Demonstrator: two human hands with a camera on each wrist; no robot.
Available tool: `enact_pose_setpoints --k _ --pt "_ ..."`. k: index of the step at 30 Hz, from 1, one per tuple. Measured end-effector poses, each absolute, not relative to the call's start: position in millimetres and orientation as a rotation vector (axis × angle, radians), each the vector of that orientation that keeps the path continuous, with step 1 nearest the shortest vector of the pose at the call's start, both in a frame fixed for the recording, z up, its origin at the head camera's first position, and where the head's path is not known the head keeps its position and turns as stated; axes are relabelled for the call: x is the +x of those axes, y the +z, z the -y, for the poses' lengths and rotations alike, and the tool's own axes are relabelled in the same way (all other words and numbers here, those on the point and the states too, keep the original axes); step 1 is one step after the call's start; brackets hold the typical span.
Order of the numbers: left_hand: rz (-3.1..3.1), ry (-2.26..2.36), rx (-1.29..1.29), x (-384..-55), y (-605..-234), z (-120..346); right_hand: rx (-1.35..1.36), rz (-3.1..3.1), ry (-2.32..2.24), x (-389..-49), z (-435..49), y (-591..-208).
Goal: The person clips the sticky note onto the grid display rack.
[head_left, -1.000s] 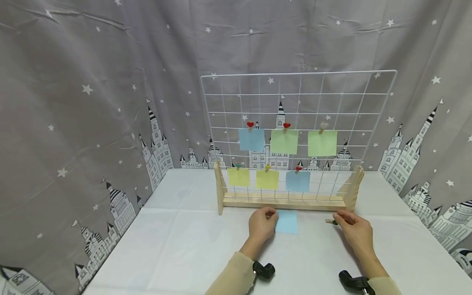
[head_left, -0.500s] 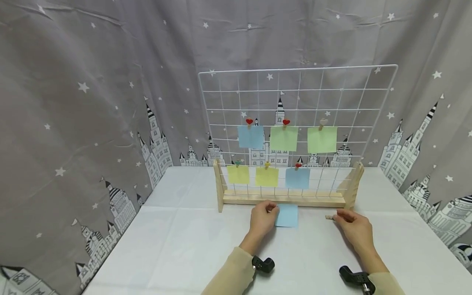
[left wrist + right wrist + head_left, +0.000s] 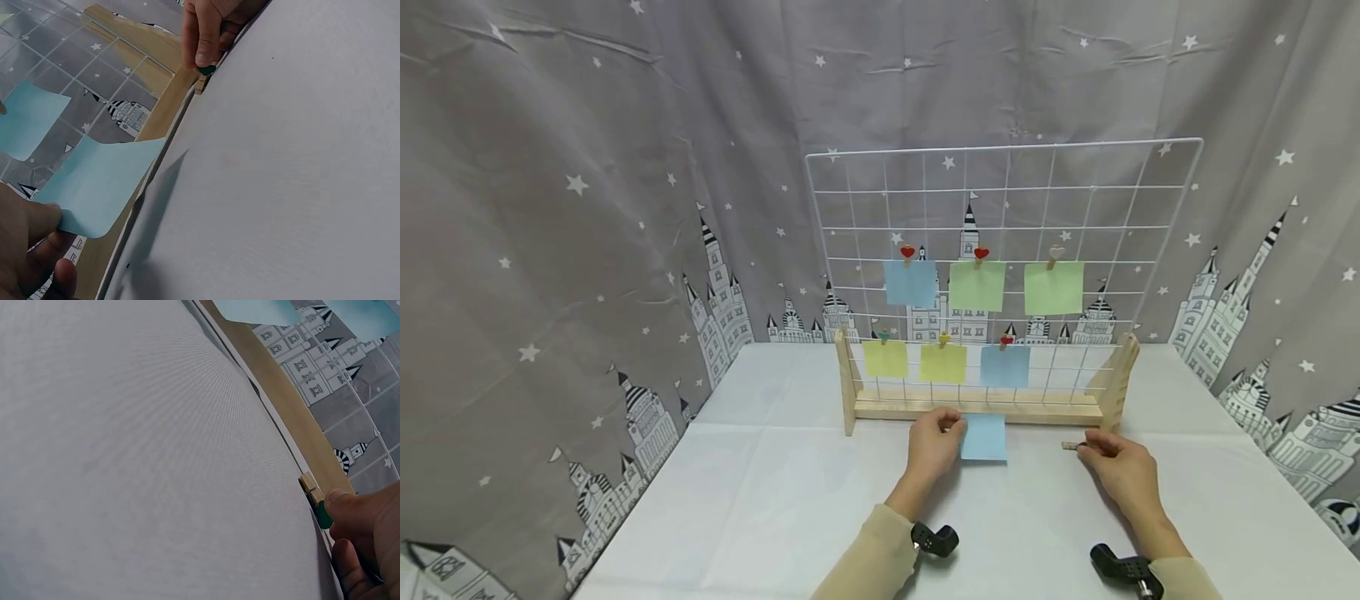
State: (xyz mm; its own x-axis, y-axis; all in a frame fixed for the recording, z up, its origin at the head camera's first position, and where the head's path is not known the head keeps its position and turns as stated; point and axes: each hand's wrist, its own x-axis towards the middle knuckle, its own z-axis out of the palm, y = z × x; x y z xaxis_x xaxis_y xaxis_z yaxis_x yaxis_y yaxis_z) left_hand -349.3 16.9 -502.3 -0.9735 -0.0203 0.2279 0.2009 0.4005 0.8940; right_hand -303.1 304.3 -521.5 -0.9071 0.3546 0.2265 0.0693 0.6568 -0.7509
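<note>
My left hand pinches a blue paper note by its left edge, between thumb and fingers. In the left wrist view the note is raised off the white table and casts a shadow there. To the right, my right hand pinches a small wooden clothespin. The right wrist view shows that clothespin with a green decoration at the end under the thumb. Both hands are close in front of the wooden base of a white wire grid rack.
Clipped on the grid are blue, green and yellow notes, such as a green note and a yellow note, held by small heart-topped clothespins. Wooden side supports stand at both ends. Behind hangs a grey castle-print curtain.
The left hand has lifted slightly with the blue note, which sits a little higher in view. The right hand keeps the clothespin, its green end now more hidden by the fingers.
</note>
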Motion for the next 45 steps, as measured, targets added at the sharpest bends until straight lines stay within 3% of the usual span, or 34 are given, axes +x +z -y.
enact_pose_setpoints --k 23,45 --pt "2.431 -1.632 -0.229 -353 -474 -33 -0.212 2.593 1.003 -304 -304 -516" --pt "2.415 -1.669 -0.247 -351 -459 -43 -0.315 2.520 1.114 -301 -303 -519"
